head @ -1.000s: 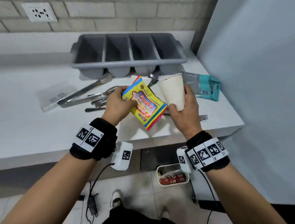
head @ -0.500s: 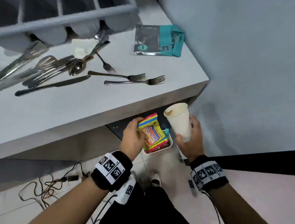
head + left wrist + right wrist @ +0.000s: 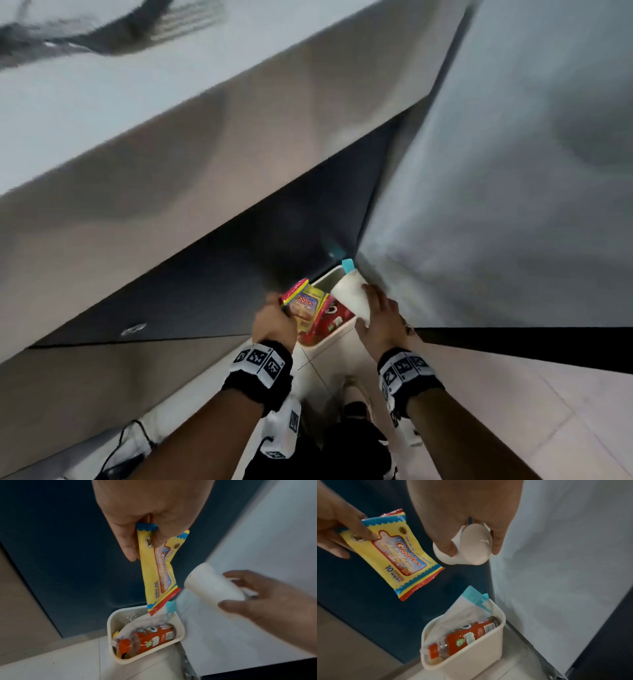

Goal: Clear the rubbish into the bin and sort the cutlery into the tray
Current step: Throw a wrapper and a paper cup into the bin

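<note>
My left hand (image 3: 274, 320) (image 3: 145, 534) pinches a yellow wipes packet (image 3: 306, 305) (image 3: 157, 572) (image 3: 392, 555) by its top edge, so it hangs above the white bin (image 3: 334, 339) (image 3: 147, 654) (image 3: 471, 655) on the floor. My right hand (image 3: 378, 315) (image 3: 467, 538) grips a white paper cup (image 3: 351, 294) (image 3: 212, 586) (image 3: 471, 547), tipped mouth-down over the bin's right side. In the bin lie an orange bottle (image 3: 145, 638) (image 3: 467, 635) and a white pouch with a teal edge (image 3: 471, 604). Blurred cutlery (image 3: 102, 37) lies on the table top.
The bin stands under the white table (image 3: 171, 120), against a dark panel (image 3: 60, 547) and a pale wall (image 3: 513, 171) on the right. Cables (image 3: 116, 459) trail on the tiled floor at the left. My shoe (image 3: 352, 387) is just behind the bin.
Both hands have come down from the table to just above the bin, with the packet and cup still held. The cup has tipped from upright to mouth-down. My head has turned down to the floor.
</note>
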